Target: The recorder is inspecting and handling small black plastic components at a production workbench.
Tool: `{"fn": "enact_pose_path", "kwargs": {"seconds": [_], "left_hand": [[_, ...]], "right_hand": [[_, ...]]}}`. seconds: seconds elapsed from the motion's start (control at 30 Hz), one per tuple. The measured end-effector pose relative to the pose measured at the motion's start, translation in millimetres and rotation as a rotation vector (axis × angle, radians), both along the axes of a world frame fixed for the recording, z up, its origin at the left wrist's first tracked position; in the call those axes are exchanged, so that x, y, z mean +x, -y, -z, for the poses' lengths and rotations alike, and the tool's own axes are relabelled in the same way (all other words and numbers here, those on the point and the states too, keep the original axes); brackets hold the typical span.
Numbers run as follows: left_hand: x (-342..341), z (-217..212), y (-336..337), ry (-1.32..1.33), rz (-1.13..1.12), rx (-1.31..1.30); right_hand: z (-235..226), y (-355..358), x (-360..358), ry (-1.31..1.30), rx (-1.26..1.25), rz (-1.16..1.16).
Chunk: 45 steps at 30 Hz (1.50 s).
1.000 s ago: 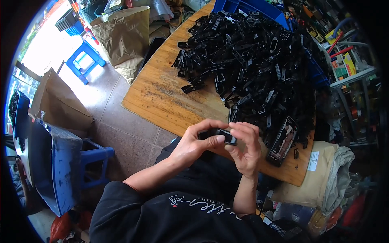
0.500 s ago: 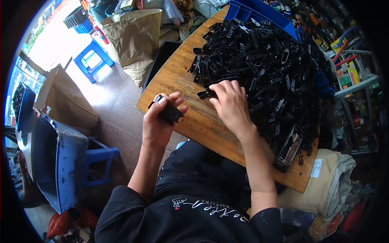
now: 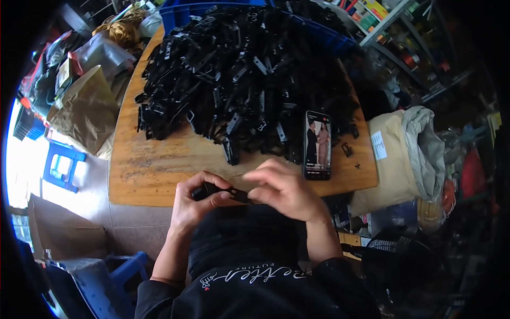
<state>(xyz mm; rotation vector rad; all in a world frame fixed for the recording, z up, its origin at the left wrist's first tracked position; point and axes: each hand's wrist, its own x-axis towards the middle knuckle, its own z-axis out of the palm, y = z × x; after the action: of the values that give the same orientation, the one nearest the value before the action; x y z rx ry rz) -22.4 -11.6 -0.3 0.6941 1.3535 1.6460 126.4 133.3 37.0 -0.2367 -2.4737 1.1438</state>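
the black part is small, narrow and dark nearly all over, with a small pale spot on its upper face near the middle; fingers cover much of it, so its full outline is hidden. it is held up at the near edge of the wooden table. the left hand grasps it between thumb and fingers. the right hand, also at the table's near edge, has bent fingers at the part's right end; whether they pinch it, i cannot tell. on the table lies a heap of black pieces.
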Motion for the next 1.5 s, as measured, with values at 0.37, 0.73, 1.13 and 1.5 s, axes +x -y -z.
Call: {"fn": "enact_pose_path", "kwargs": {"seconds": [0.37, 0.73, 1.13, 1.5], "left_hand": [[20.5, -7.1, -31.0, 0.223, 0.030, -0.025], [10.4, -5.3, -8.1, 0.064, -0.265, -0.027], [-1.5, 3.2, 22.4, -0.038, -0.343, -0.003], [-13.9, 11.6, 34.9, 0.056, -0.472, 0.035]], "right_hand": [[46.5, -142.2, 135.2, 0.197, 0.225, 0.931], [-1.9, -4.3, 14.5, -0.334, -0.202, 0.348], [18.9, 33.4, -63.6, -0.165, -0.148, 0.267], [27.1, 42.0, -73.3, -0.087, -0.016, 0.323]]}}
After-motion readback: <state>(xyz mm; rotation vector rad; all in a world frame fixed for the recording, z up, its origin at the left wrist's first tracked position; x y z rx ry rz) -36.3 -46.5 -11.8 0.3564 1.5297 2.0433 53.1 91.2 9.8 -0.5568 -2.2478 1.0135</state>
